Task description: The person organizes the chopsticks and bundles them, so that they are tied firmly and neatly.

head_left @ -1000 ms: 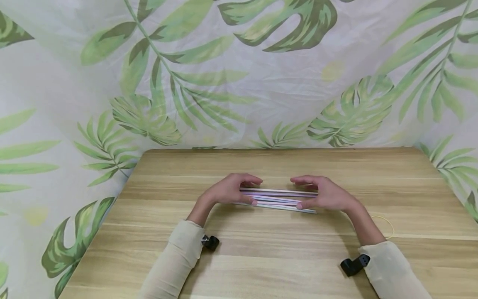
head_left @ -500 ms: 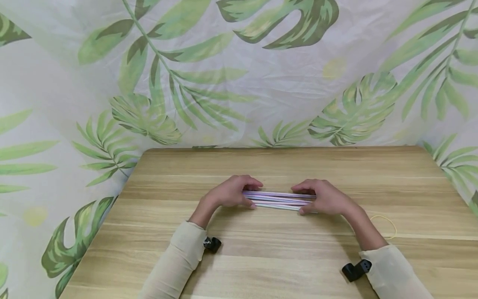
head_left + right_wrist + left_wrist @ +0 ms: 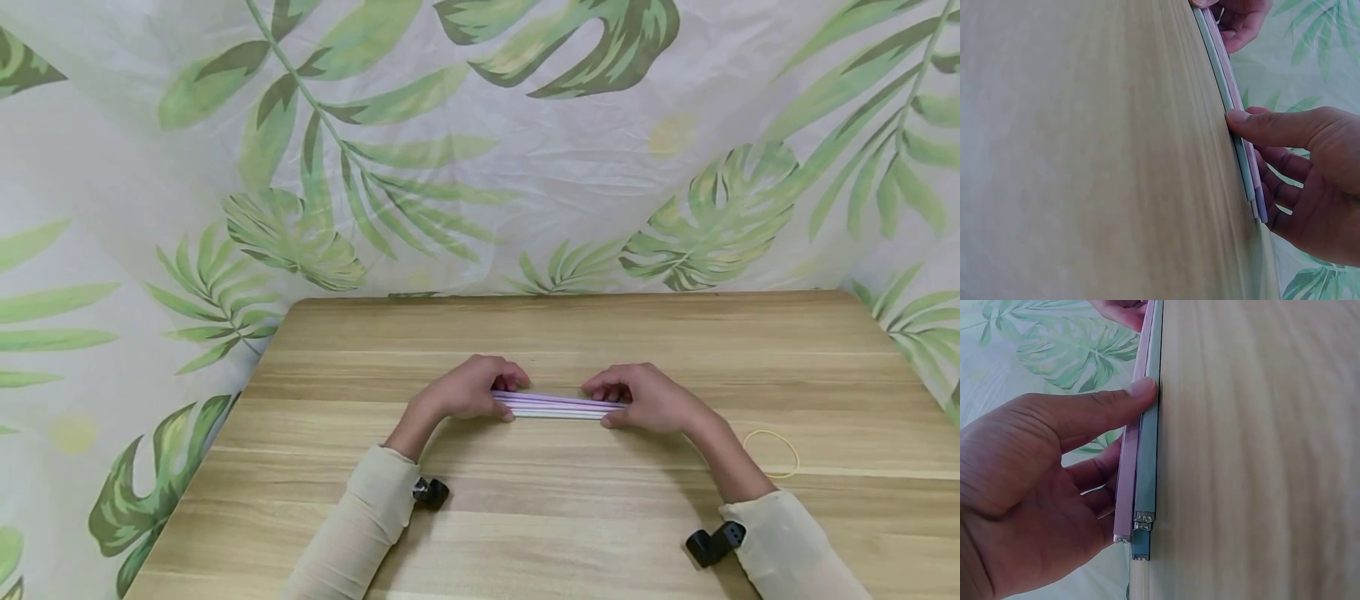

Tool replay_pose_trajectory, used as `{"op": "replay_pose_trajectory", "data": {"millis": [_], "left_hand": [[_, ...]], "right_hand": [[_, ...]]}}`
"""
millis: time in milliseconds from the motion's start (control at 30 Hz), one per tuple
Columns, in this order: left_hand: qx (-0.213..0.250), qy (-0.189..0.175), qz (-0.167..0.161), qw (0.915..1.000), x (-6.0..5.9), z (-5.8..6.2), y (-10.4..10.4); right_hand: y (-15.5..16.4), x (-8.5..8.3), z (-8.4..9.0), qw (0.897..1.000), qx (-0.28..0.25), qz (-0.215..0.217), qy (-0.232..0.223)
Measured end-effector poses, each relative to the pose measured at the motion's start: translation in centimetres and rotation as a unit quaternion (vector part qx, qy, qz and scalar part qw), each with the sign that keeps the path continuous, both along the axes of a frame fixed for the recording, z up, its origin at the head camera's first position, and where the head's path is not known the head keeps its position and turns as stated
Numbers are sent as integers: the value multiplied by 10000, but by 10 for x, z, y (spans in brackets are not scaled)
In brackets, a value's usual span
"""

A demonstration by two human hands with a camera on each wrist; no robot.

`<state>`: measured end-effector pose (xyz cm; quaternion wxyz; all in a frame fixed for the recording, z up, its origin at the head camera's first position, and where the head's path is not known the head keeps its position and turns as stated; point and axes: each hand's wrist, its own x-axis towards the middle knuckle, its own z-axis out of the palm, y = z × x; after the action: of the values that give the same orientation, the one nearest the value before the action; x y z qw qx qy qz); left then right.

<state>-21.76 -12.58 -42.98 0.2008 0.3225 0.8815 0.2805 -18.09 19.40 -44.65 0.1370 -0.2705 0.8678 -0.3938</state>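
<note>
Gripped at both ends: one bundle of straws [image 3: 558, 406], pastel purple, pink and pale blue-green, lying crosswise on the wooden table [image 3: 570, 517], near its middle. Left hand [image 3: 465, 389]: fingers curled over the bundle's left end, thumb [image 3: 1094, 407] pressed against its near side. Right hand [image 3: 651, 398]: fingers curled round the right end, thumb [image 3: 1272, 127] likewise on the near side. Straws gathered tight, ends roughly level. Rubber band [image 3: 772, 452], yellow: flat on the table, right of the right wrist, apart from the bundle. Leaf-print cloth [image 3: 480, 142]: backdrop behind the table.
</note>
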Motion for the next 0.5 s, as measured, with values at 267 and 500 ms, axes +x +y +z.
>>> {"op": "replay_pose_trajectory", "data": {"millis": [267,500], "left_hand": [[-45,-329,29,9994,2,-1,3],[-119,-390,211,9989,3,0,4]], "right_hand": [[-2,1,1,9998,85,-38,-146],[-2,1,3,9999,69,-76,-133]]}}
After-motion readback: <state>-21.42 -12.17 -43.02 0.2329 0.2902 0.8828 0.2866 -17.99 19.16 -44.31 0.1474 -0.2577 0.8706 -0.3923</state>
